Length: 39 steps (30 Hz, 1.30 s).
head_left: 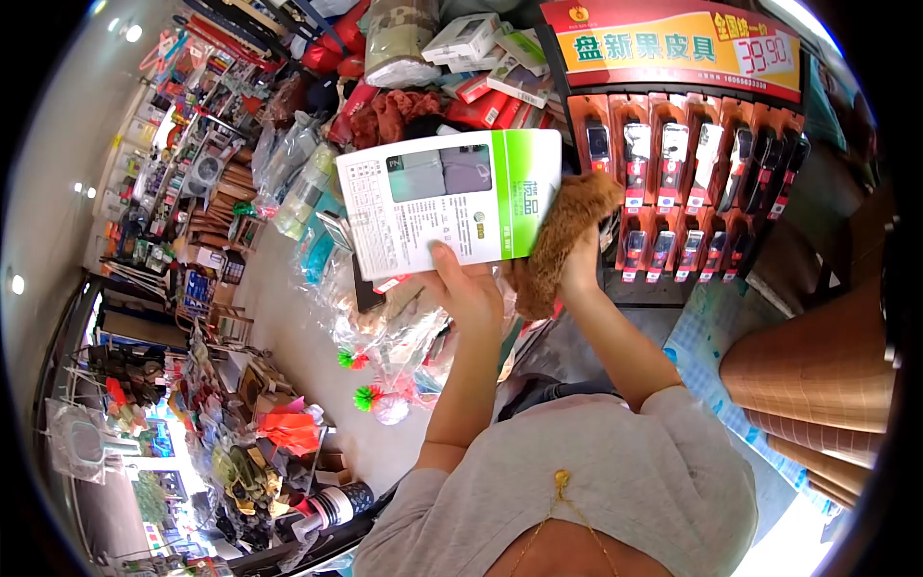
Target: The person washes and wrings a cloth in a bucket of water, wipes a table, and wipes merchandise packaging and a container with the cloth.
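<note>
Within the left hand (471, 293), the box (433, 207) runs crosswise, green end (524, 192) rightward.

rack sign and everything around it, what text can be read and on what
"盘新果皮具" on the large sign
"全国统一价" on the same sign
"39.90" on its price panel
Other print, including the box and hanging packs: too blurred

- Ceiling lights (134, 33) glowing at upper left
- Smooth grey floor (298, 337), left of centre
- Crowded shop shelves (159, 159), upper left
- Belt display rack (673, 88), upper right
- Brown rolled mats (817, 365), right
- Bright daylight, lower left
</note>
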Tool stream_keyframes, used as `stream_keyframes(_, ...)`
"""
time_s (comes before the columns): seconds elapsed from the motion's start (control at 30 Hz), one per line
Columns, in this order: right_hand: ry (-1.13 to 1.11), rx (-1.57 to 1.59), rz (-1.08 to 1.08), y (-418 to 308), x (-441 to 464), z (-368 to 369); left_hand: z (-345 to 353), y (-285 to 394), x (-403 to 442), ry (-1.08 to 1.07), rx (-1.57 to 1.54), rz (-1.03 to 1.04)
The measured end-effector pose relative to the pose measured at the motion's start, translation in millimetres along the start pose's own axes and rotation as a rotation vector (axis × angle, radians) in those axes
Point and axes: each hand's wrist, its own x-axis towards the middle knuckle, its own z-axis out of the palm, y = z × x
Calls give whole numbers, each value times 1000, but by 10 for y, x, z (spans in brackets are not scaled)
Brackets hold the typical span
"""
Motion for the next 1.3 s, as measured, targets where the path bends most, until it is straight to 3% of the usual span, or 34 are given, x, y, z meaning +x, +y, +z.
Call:
stream_keyframes(0.03,-75,-164,-94,24,24,-114,-74,-14,58,3,-5,8)
stream_keyframes(0.07,-282,70,-68,141,86,-249,-166,-7,142,-27,-144,-229)
stream_keyframes(0.1,-376,83,-66,212,82,-315,-208,-1,185,-55,-280,-469)
stream_keyframes(0.17,-529,-140,-164,372,-14,-358,-225,-83,292,98,-307,-726)
stream_keyframes(0.2,-606,-301,-274,360,-110,-287,-251,-131,304,122,-338,-818)
stream_keyframes(0.33,-733,-1301,-1083,-33,-438,-56,-243,-230,92,-11,-505,-999)
stream_keyframes(0.43,-708,-1288,-1007,-131,-323,-53,-244,-247,-74,-142,-608,-1021)
stream_keyframes(0.5,-661,-1294,-1119,-168,-145,-2,-200,-251,-48,-229,-656,-1005)
stream_keyframes(0.77,-573,-1283,-949,-572,428,505,-2,-243,-66,-429,-764,-966)
stream_keyframes(0.87,-628,-1140,-820,-390,444,412,0,-270,-40,-315,-871,-985)
stream_keyframes(0.93,-635,-1149,-834,-336,219,369,-48,-306,16,-116,-992,-892)
stream_keyframes(0.97,-619,-1104,-694,-240,53,296,-86,-306,25,-111,-991,-885)
stream_keyframes(1.07,-651,-1084,-682,155,-215,-63,-167,-329,90,-33,-642,-842)
stream_keyframes(1.13,-699,-1381,-805,240,-342,-222,-226,-351,98,20,-406,-818)
stream_keyframes(1.17,-697,-1383,-800,215,-336,-204,-259,-362,91,48,-288,-808)
stream_keyframes(1.3,-715,-1211,-769,117,-233,-92,-307,-404,127,64,-251,-838)
